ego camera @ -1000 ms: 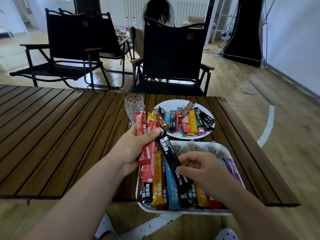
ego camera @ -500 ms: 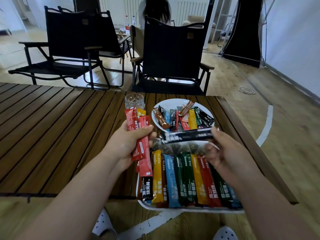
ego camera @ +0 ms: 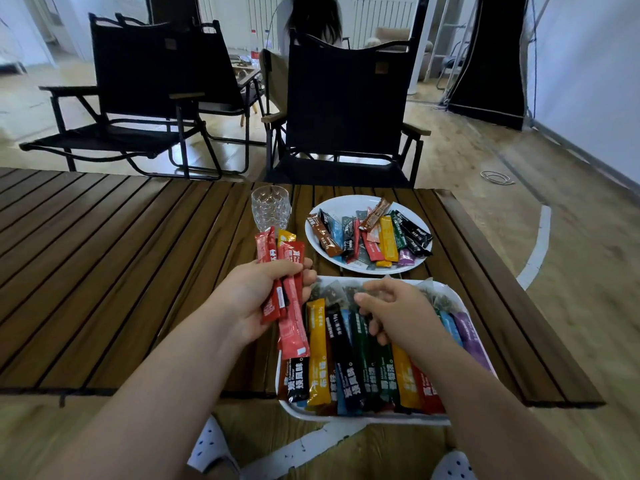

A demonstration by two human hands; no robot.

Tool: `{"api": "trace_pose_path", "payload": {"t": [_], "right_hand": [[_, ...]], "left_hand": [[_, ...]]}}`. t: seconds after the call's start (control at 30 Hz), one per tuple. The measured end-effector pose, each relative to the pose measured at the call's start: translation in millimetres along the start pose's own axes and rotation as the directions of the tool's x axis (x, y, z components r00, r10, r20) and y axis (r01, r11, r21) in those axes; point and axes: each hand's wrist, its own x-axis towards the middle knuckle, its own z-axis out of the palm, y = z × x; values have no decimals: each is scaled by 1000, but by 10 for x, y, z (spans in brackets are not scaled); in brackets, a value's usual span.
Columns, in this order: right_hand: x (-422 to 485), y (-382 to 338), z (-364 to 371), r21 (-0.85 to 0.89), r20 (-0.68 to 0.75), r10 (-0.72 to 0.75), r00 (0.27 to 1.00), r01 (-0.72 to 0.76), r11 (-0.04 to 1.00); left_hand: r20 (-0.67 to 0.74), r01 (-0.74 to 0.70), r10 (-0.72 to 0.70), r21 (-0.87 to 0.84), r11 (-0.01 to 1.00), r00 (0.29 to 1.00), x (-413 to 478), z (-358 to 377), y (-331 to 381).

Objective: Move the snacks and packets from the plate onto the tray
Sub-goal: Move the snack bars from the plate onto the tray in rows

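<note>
A white plate (ego camera: 330,206) at the table's far side carries several coloured stick packets (ego camera: 388,237). Nearer me, a white tray (ego camera: 349,419) holds a row of stick packets lying side by side, with clear tea-bag pouches along its far end. My left hand (ego camera: 247,301) is shut on a bundle of red stick packets (ego camera: 277,252), with one yellow packet among them, held above the tray's left edge. A black stick packet (ego camera: 341,344) lies in the row between a yellow one and a blue one. My right hand (ego camera: 398,315) hovers over the row, fingers loosely spread and touching the green packets.
A clear cut-glass tumbler (ego camera: 270,207) stands left of the plate, just beyond my left hand. The slatted wooden table (ego camera: 104,258) stretches left. Black folding chairs (ego camera: 346,98) stand past the far edge, a person (ego camera: 315,19) behind them. The tray overhangs the near edge.
My right hand carried the black packet from in front of the plate down into the tray's row and let go of it. My left hand kept its bundle almost still.
</note>
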Motion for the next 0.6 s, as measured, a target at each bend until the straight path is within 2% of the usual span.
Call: {"api": "trace_pose_path", "payload": {"t": [0.03,0.1,0.17,0.23,0.3,0.4,0.5,0.57,0.6], "right_hand": [[-6,-3,-10,-40,4,18,1000,-18,999],[-56,-7,-27,-251,68,58,996,-39,967],[-150,6,-9,-456,163,149,975,-59,888],[-252,18,51,-581,222,215,951,-48,813],[-313,36,121,-637,234,213,949,-16,771],[-333,26,187,-631,216,166,962,8,776],[-335,-11,181,-601,168,58,984,56,797],[-351,-31,172,-545,98,-156,983,184,818],[-369,-40,166,-483,57,-291,955,281,829]], "left_hand": [[-6,-1,1,-7,1000,1000,8,-5,-1],[-13,-12,12,-23,1000,1000,15,4,5],[-21,-29,29,-41,999,999,14,25,12],[-35,-45,43,-70,997,998,16,45,8],[-44,-44,41,-87,995,998,16,66,-3],[-32,-17,15,-89,996,999,7,82,-18],[-14,22,-24,-126,992,1000,9,72,-28],[-23,26,-31,-164,986,999,19,76,-37],[-29,22,-28,-181,983,999,28,83,-41]]}}
